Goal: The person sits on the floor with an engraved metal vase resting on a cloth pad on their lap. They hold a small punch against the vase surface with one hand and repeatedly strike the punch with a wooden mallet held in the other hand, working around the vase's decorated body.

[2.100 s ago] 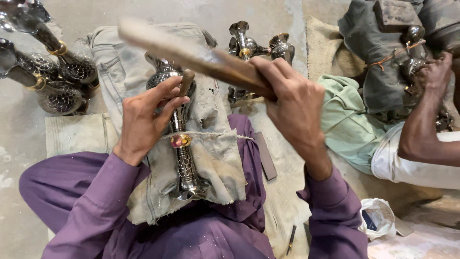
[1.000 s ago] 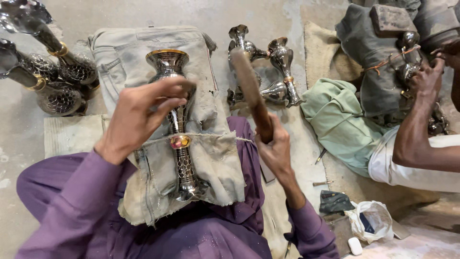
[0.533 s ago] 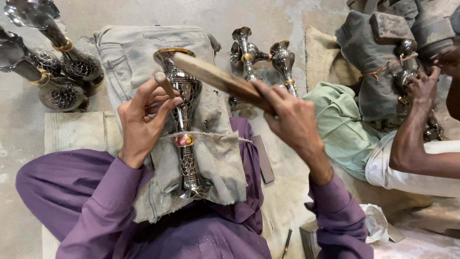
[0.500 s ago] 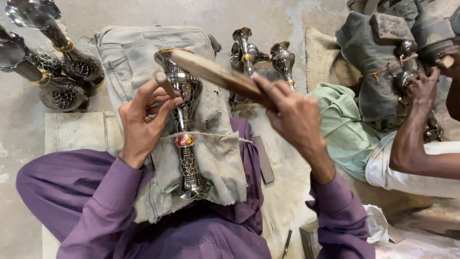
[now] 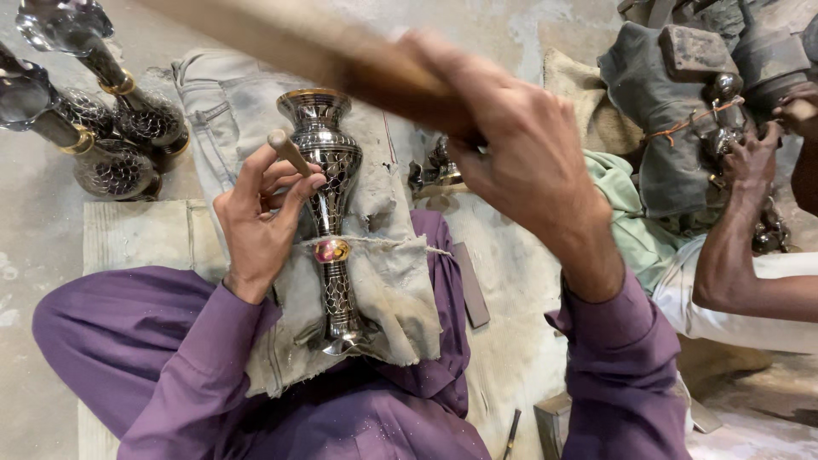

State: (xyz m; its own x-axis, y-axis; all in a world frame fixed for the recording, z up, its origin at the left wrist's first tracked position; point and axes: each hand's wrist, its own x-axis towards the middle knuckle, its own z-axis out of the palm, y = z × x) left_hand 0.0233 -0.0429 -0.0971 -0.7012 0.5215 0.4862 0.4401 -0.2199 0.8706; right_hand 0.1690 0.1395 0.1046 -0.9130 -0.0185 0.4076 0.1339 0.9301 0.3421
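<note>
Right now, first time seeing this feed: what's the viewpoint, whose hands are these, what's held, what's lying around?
There is no machine here. One camera sits on a person's head and looks down at their own lap and hands; the purple sleeves are theirs.

The left hand pinches a thin rod against an engraved metal vase. The vase lies on grey cloth over the lap, tied down with string. The right hand has a closed grip on a wooden stick, raised and blurred.

Two more vases stand at the upper left. At the right, another person's hand works on another metal piece.
</note>
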